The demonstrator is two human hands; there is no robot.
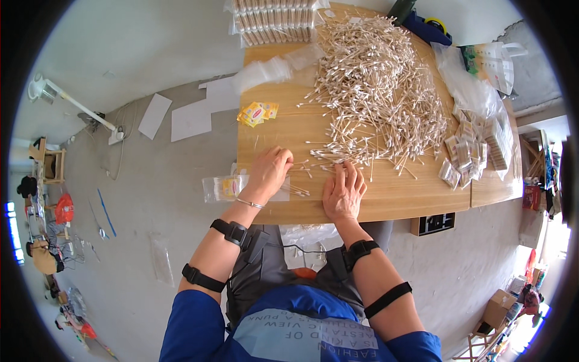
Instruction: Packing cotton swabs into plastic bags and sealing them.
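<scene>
A large heap of cotton swabs [383, 90] with white tips covers the middle of the wooden table [271, 142]. My right hand [345, 192] lies palm down at the near edge of the heap, its fingers stretched out and touching swabs. To its left, my left hand [270, 172] has bent, closed fingers beside a few loose swabs; whatever they grip is hidden. Several swabs [297, 190] stick out to the right from beneath that hand. Partly under the left wrist is a clear plastic bag [214, 189] with a yellow card [230, 187] in it.
Yellow cards [258, 113] lie at the table's left edge, with clear empty bags [263, 73] behind them. Stacked swab packs [274, 21] stand at the far left. Small filled packs [466, 154] and plastic bags [470, 78] lie right, a tape dispenser [429, 27] far right.
</scene>
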